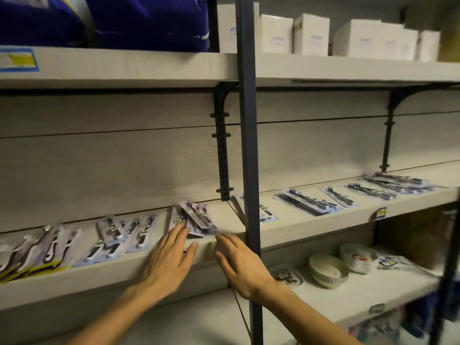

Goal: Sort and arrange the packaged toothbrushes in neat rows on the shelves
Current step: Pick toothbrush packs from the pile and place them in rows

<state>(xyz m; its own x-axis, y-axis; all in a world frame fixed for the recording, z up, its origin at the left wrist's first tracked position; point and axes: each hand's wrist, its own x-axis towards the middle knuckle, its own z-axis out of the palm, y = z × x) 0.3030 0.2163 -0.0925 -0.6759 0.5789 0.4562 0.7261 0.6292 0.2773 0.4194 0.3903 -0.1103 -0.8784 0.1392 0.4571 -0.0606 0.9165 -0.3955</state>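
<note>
Your left hand (169, 260) is spread flat, fingertips touching the loose pile of toothbrush packs (193, 220) on the middle shelf (311, 225). Your right hand (239, 262) sits just beside it, fingers straight and relaxed at the shelf edge, holding nothing. More packs (119, 236) lie left of your left hand, others (313, 202) beyond your right.
</note>
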